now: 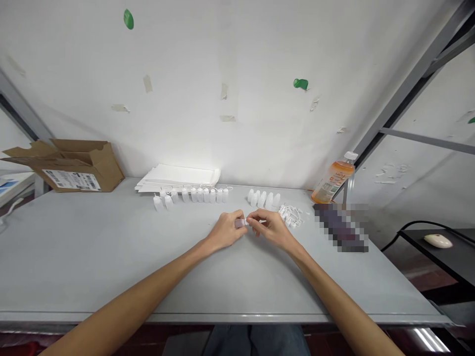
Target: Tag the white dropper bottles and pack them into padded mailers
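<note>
Both my hands meet over the middle of the grey table [92, 257]. My left hand [224, 230] pinches a small whitish bottle [240, 223] by its body. My right hand [270, 226] has its fingers closed on the bottle's other end, where a small cap or tip is hidden. Behind my hands stands a row of several small white bottles [196, 195], and a second cluster of white bottles [262, 199] is further right. A heap of small white caps [291, 215] lies just beyond my right hand.
A stack of white paper sheets [180, 177] lies against the wall. An open cardboard box [70, 165] sits at the far left. An orange drink bottle [332, 183] leans at the right, next to a blurred dark object [341, 227]. A computer mouse [438, 241] rests on a side stand.
</note>
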The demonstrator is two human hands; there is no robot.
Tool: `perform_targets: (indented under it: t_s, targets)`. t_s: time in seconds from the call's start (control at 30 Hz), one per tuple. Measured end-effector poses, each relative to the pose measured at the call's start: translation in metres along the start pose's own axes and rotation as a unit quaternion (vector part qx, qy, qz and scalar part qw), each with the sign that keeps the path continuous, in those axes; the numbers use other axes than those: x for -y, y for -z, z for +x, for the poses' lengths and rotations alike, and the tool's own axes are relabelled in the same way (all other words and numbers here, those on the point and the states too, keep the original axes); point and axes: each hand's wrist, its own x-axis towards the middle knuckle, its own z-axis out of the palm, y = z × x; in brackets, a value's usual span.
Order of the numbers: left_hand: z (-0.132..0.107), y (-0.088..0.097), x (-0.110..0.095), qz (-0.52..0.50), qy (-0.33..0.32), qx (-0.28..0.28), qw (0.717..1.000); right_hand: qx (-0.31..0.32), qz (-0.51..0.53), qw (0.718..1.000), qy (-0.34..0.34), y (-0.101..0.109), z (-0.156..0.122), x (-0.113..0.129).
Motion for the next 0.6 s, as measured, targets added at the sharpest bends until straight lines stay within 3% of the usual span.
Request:
perform_targets:
  t_s: [0.13, 0.27, 0.6]
  targets:
    - [0.000, -0.004, 0.003, 0.058, -0.054, -0.034, 0.996, -0.009, -0.101, 0.994, 0.033, -0.004, -0.001, -0.002]
    - [-0.001, -0.007, 0.003, 0.087, -0.073, -0.033, 0.993, -0.023, -0.177, 0.982, 0.068, -0.007, -0.001, -0.005]
    - [0.000, -0.004, 0.007, 0.130, -0.058, -0.045, 0.989, 0.047, 0.038, 0.998, -0.013, 0.004, -0.004, 0.001]
